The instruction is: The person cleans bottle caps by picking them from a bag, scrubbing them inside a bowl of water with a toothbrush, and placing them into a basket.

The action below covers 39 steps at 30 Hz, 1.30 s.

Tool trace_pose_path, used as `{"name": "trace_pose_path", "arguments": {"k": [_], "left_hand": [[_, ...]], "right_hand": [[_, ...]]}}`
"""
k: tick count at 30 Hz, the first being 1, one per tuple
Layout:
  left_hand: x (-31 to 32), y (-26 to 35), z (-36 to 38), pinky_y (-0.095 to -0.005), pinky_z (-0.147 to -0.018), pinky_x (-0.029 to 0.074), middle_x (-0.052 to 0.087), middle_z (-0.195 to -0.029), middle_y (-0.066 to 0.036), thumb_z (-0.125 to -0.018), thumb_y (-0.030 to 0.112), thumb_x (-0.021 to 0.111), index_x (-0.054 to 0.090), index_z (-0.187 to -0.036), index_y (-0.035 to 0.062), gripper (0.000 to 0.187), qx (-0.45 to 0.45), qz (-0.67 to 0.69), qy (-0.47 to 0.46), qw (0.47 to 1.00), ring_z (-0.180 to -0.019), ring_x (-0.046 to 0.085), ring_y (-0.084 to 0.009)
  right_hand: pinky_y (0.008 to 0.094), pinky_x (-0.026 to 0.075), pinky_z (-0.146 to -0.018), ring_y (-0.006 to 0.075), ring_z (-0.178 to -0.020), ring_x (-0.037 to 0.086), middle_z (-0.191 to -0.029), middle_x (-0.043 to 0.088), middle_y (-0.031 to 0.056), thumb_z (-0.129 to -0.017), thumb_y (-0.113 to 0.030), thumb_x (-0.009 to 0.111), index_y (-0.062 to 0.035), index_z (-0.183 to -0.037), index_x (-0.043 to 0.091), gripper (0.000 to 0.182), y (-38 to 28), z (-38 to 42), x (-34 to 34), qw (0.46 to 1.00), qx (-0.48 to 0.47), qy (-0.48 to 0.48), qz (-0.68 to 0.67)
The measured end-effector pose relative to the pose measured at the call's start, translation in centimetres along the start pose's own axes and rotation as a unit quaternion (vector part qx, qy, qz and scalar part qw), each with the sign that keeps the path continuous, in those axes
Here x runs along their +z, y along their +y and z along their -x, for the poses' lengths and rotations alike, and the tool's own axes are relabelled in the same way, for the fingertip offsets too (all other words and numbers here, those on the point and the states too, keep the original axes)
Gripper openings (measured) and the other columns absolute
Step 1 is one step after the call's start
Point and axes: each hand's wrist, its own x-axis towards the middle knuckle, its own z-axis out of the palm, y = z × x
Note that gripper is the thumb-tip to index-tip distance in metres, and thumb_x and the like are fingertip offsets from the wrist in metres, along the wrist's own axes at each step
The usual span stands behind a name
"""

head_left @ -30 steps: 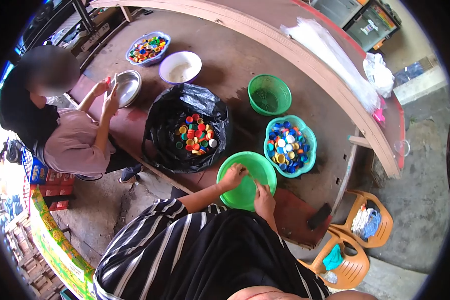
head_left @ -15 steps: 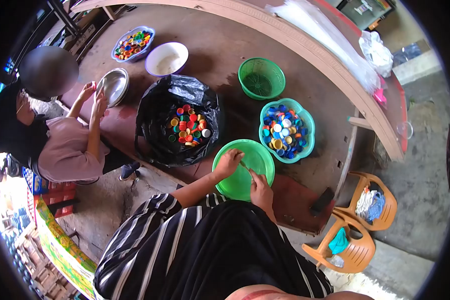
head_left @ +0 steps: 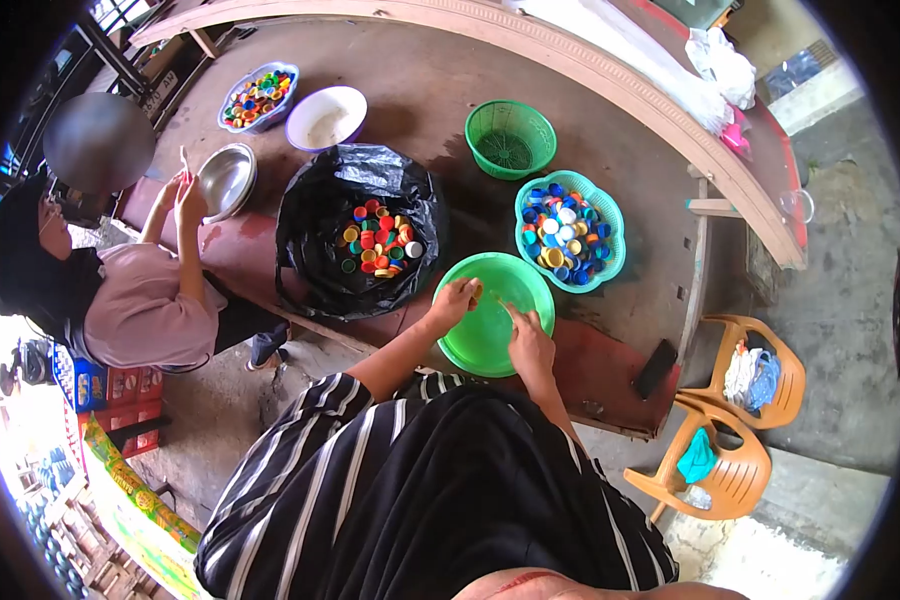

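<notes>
Over a bright green basin point(head_left: 480, 345), my left hand point(head_left: 456, 303) pinches a small yellowish bottle cap point(head_left: 477, 290). My right hand point(head_left: 531, 350) is closed round a thin, short tool point(head_left: 503, 303) whose tip points toward the cap; its exact kind is too small to make out. Cap and tool tip are apart. To the left of the basin, a black plastic bag point(head_left: 310, 270) stands open with red, yellow and green caps point(head_left: 375, 240) inside. On the right, a turquoise scalloped basket point(head_left: 610, 265) holds mostly blue and white caps point(head_left: 567, 225).
Beyond the basin stands a green mesh basket point(head_left: 510, 140). A white bowl point(head_left: 327, 115), a metal bowl point(head_left: 228, 180) and a basket of mixed caps point(head_left: 258, 97) are farther left, near a co-worker point(head_left: 150, 310). A dark phone-like object point(head_left: 655, 369) lies by the table edge; orange chairs point(head_left: 740, 480) stand right.
My hands have drawn apart, the tool tip moving away from the cap in my left hand. The view has shifted slightly. The co-worker's hands have come closer together.
</notes>
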Motion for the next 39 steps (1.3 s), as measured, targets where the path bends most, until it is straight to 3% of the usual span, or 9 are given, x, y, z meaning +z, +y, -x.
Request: {"name": "trace_pose_path", "arguments": {"k": [2, 9, 13, 17, 22, 26, 30, 34, 39], "left_hand": [[-0.1, -0.2, 0.0, -0.0241, -0.063, 0.046, 0.058, -0.08, -0.003, -0.1, 0.032, 0.046, 0.06, -0.097, 0.0002, 0.035, -0.021, 0.039, -0.02, 0.999, -0.068, 0.053, -0.0083], [0.1, -1.6, -0.1, -0.0284, -0.059, 0.046, 0.058, -0.071, -0.006, -0.098, 0.031, 0.048, 0.059, -0.086, 0.0008, 0.034, -0.012, 0.075, -0.02, 0.997, -0.059, 0.054, -0.0136], [0.1, -1.4, 0.2, -0.0363, -0.066, 0.049, 0.063, -0.076, -0.014, -0.089, 0.023, 0.059, 0.061, -0.089, 0.0008, 0.022, 0.013, -0.105, -0.006, 0.994, -0.068, 0.061, -0.0251], [0.6, -1.9, 0.2, -0.0417, -0.065, 0.05, 0.063, -0.078, -0.016, -0.077, 0.013, 0.067, 0.063, -0.09, 0.0027, 0.017, 0.293, -0.247, 0.077, 0.921, -0.073, 0.061, -0.0329], [1.9, -2.8, -0.4, -0.0479, -0.073, 0.049, 0.062, -0.079, -0.019, -0.076, 0.008, 0.059, 0.058, -0.086, 0.0034, 0.011, 0.279, -0.333, 0.083, 0.897, -0.081, 0.061, -0.0382], [1.3, -0.7, 0.7, -0.046, -0.077, 0.049, 0.064, -0.089, -0.021, -0.07, 0.01, 0.062, 0.056, -0.101, 0.0026, 0.033, 0.236, -0.305, 0.012, 0.922, -0.085, 0.062, -0.0373], [2.0, -0.8, 0.4, -0.0451, -0.085, 0.047, 0.064, -0.095, -0.021, -0.065, 0.009, 0.065, 0.056, -0.105, 0.0004, 0.042, 0.219, -0.348, 0.026, 0.911, -0.091, 0.062, -0.038], [0.9, 1.1, 1.2, -0.047, -0.08, 0.048, 0.064, -0.095, -0.022, -0.066, 0.013, 0.067, 0.054, -0.109, 0.0002, 0.047, 0.234, -0.327, -0.008, 0.916, -0.088, 0.062, -0.0377], [0.6, 0.9, 1.1, -0.046, -0.076, 0.05, 0.064, -0.086, -0.02, -0.063, 0.014, 0.071, 0.052, -0.113, 0.0018, 0.055, 0.25, -0.351, 0.038, 0.902, -0.087, 0.06, -0.0387]], "right_hand": [[0.0422, 0.053, -0.066, 0.0315, -0.078, 0.064, -0.101, 0.058, 0.0092, -0.084, -0.008, 0.054, -0.0196, -0.124, 0.058, 0.043, 0.4, -0.3, 0.4, 0.998, 0.008, -0.041, 0.056], [0.0438, 0.052, -0.07, 0.0322, -0.083, 0.063, -0.103, 0.059, 0.0068, -0.089, -0.014, 0.053, -0.0227, -0.125, 0.058, 0.037, -2.5, 1.0, -1.8, 0.994, -0.029, 0.042, -0.094], [0.0433, 0.051, -0.068, 0.0317, -0.081, 0.063, -0.1, 0.06, 0.0064, -0.088, -0.013, 0.054, -0.0223, -0.121, 0.061, 0.035, -1.5, 0.6, -1.4, 0.999, -0.013, 0.003, -0.052], [0.0437, 0.052, -0.067, 0.0325, -0.079, 0.064, -0.098, 0.059, 0.0075, -0.089, -0.012, 0.051, -0.0219, -0.12, 0.061, 0.034, -0.1, 0.3, -0.6, 1.0, 0.005, 0.013, 0.004], [0.0445, 0.051, -0.069, 0.0335, -0.084, 0.063, -0.101, 0.059, 0.0083, -0.089, -0.012, 0.051, -0.0216, -0.123, 0.059, 0.036, 0.3, 0.1, 0.1, 1.0, -0.007, -0.009, 0.015], [0.0451, 0.051, -0.073, 0.035, -0.091, 0.061, -0.104, 0.058, 0.0099, -0.09, -0.014, 0.051, -0.0219, -0.125, 0.057, 0.036, -1.6, 0.4, -1.8, 0.999, 0.008, -0.016, -0.042], [0.0446, 0.05, -0.075, 0.0349, -0.093, 0.06, -0.106, 0.059, 0.0099, -0.09, -0.014, 0.053, -0.022, -0.125, 0.057, 0.036, -0.1, 0.5, -1.3, 0.999, 0.033, -0.002, -0.043], [0.0444, 0.05, -0.076, 0.0343, -0.094, 0.06, -0.105, 0.059, 0.0102, -0.09, -0.014, 0.053, -0.0221, -0.124, 0.058, 0.035, -0.3, 0.0, -1.4, 0.997, -0.013, -0.022, -0.069], [0.0443, 0.05, -0.076, 0.0348, -0.092, 0.061, -0.102, 0.059, 0.0102, -0.091, -0.015, 0.052, -0.0211, -0.122, 0.059, 0.033, -1.3, -0.4, -3.0, 0.998, 0.042, 0.008, -0.041]]}}
